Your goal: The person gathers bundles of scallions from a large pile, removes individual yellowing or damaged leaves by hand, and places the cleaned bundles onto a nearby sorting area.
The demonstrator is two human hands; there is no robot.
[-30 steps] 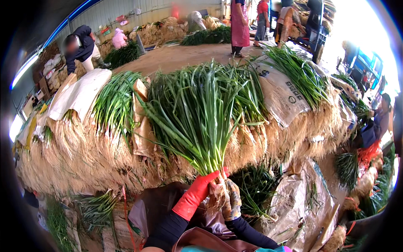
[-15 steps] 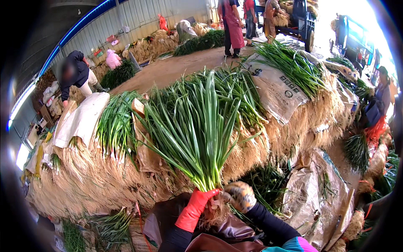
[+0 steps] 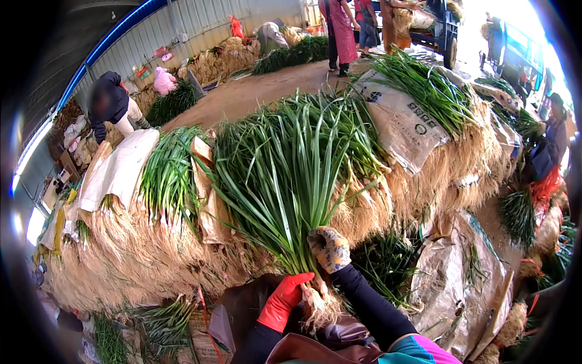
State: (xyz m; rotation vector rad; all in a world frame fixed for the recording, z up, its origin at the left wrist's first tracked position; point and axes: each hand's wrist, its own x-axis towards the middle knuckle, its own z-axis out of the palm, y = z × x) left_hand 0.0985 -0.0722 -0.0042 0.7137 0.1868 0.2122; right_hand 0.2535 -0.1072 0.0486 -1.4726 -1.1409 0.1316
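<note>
Onion bunch (image 3: 290,227): held before root-fringed stack (image 3: 130,255), leaves up.
Left hand (image 3: 285,298): fingers closed round bunch's base.
Right hand (image 3: 330,249): fingers curled at stems; cannot tell whether gripping.
Room: brown floor (image 3: 242,100), corrugated wall (image 3: 212,24).

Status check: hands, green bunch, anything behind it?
Left hand gripping green bunch near its roots. Right hand at its stems, right side. Root-fringed pile behind bunch.

The bunch (image 3: 291,206) is before the stack (image 3: 139,255); on the stack, a sheet (image 3: 121,176) lies left and a sack (image 3: 403,130) right, onions (image 3: 427,88) just beyond the sack; behind is floor (image 3: 242,97), with a truck (image 3: 442,42) back right
</note>
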